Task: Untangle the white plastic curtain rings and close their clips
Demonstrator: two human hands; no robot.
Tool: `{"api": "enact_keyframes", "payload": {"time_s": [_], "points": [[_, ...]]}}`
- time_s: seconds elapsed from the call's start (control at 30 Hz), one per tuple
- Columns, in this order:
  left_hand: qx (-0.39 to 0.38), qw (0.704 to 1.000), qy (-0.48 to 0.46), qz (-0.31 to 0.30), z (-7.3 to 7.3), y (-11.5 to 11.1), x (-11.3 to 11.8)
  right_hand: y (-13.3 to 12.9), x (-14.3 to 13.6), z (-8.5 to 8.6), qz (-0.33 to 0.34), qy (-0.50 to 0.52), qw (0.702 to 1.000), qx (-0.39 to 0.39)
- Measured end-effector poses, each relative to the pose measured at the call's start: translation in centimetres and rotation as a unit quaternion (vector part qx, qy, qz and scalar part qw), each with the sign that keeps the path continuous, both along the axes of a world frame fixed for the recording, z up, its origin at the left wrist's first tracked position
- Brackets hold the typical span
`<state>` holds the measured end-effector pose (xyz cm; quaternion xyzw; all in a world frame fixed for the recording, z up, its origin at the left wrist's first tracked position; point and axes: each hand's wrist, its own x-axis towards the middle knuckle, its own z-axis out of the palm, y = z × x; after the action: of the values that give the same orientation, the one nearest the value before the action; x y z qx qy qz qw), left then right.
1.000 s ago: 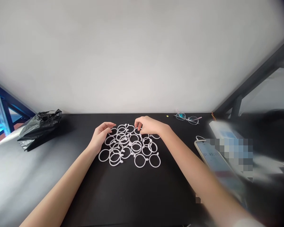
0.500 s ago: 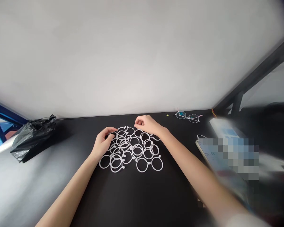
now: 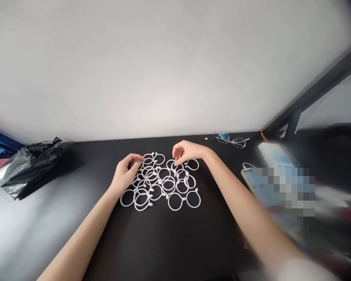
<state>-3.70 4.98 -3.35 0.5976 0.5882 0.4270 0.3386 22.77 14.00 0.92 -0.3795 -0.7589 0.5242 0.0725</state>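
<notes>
Several white rings (image 3: 175, 201), each with a small knob, lie overlapping in a loose pile on the black table (image 3: 163, 242). At the pile's upper left edge is my left hand (image 3: 125, 171), its thumb and fingers apart around the outermost rings. My right hand (image 3: 183, 152) is over the upper right part of the pile, with fingers curled and the thumb pointing down at a ring. Whether its fingertips grip that ring cannot be made out.
A crumpled black plastic bag (image 3: 32, 166) sits at the far left. Eyeglasses (image 3: 231, 140) lie near the wall at the back right. On the right are a phone (image 3: 256, 185) with a cable and a white box (image 3: 276, 156), partly blurred.
My right hand has moved slightly right and its thumb has come down onto the rings. The left hand stays at the pile's left edge. The view has shifted a little.
</notes>
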Motion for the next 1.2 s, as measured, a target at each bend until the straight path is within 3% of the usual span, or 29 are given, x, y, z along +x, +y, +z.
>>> {"api": "enact_keyframes", "payload": {"time_s": [0.17, 0.37, 0.47, 0.57, 0.67, 0.83, 0.93, 1.03, 1.2], "points": [[-0.002, 1.000, -0.001, 0.002, 0.1, -0.1, 0.1, -0.1, -0.3, 0.0, 0.017, -0.023, 0.999, -0.016], [0.018, 1.000, -0.011, 0.007, 0.5, -0.3, 0.2, 0.6, 0.6, -0.8, -0.030, 0.070, 0.993, -0.088], [0.059, 0.997, 0.043, -0.001, 1.1, -0.9, 0.5, 0.7, 0.6, -1.0, -0.054, 0.090, 0.988, -0.116], [0.126, 0.981, 0.143, -0.036, 1.9, -2.0, 1.3, 0.2, -0.1, -0.5, -0.068, 0.066, 0.992, -0.087], [0.213, 0.942, 0.242, -0.090, 2.5, -3.1, 2.1, -0.7, -1.1, 0.8, -0.062, -0.003, 0.997, -0.048], [0.285, 0.897, 0.296, -0.161, 2.5, -4.1, 3.2, -2.8, -2.6, 3.4, -0.026, -0.080, 0.996, 0.034], [0.294, 0.896, 0.293, -0.158, 2.2, -4.2, 3.5, -4.3, -3.3, 4.9, -0.010, -0.071, 0.993, 0.089], [0.302, 0.900, 0.292, -0.114, 2.0, -4.2, 3.6, -5.5, -3.9, 5.9, -0.004, -0.059, 0.992, 0.115], [0.308, 0.901, 0.301, -0.054, 1.9, -4.1, 3.4, -6.2, -4.5, 6.0, 0.007, -0.054, 0.989, 0.136]]}}
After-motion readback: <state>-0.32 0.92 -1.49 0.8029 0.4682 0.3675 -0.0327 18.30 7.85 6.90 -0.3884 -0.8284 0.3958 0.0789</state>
